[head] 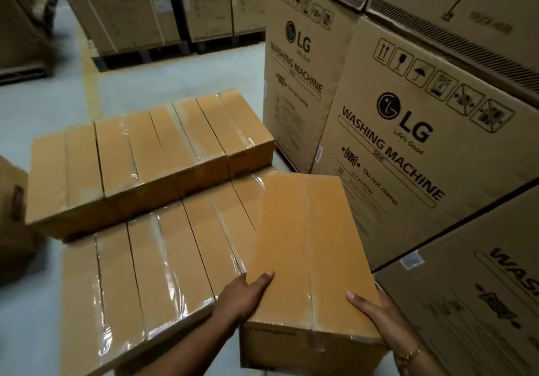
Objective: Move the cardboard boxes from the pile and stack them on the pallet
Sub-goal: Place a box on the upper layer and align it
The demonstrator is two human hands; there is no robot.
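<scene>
I hold a long taped cardboard box between both hands at the lower right, above the near row's right end. My left hand grips its left near edge with the thumb on top. My right hand grips its right near edge, thumb on top as well. Below lies a near row of several like boxes side by side. A far row stands one layer higher behind it. The pallet under the rows is hidden.
Tall washing-machine cartons stand close on the right, stacked two high. More big cartons on dark pallets stand at the back. A brown carton pokes in at the left edge. Grey floor with a yellow line lies on the left.
</scene>
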